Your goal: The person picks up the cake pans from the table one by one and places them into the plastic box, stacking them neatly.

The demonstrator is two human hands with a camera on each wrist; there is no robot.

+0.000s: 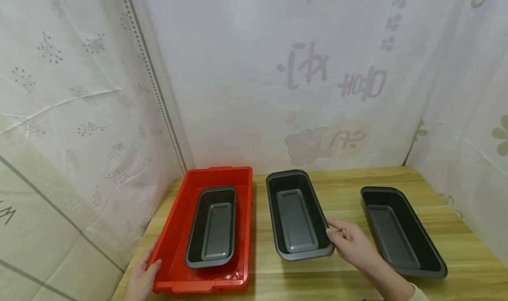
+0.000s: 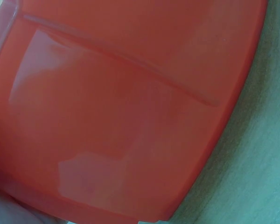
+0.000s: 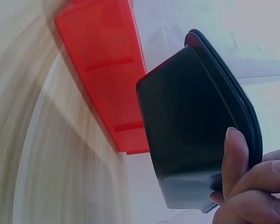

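A: Progress?
B: One of three by my count. Inner pan (image 1: 217, 232) sits inside the red tray (image 1: 192, 287). Held pan (image 1: 297, 221) is outside, at the tray's 3 o'clock. Outer pan (image 1: 390, 235) lies on the wooden table (image 1: 337, 182), at the held pan's 3-4 o'clock, no hand on it.
A: So what's left?
B: Judging by layout, roughly a third done: two pans not in the tray, one of them in hand. All three look unfilled.
A: Right hand?
B: Right hand (image 1: 353, 243) comes in from 5 o'clock in the head view, clamped on the held pan's rim at the pan's 4 o'clock. Thumb up top, a finger against the outer wall. Right wrist view shows the pan clear of the tabletop. Exact tilt: can't tell.
A: Left?
B: Left hand (image 1: 141, 274) grips the tray at its 8 o'clock corner. Thumb over the rim, fingers outside, tips mostly hidden. Can't tell if it's bearing any weight or just steadying.
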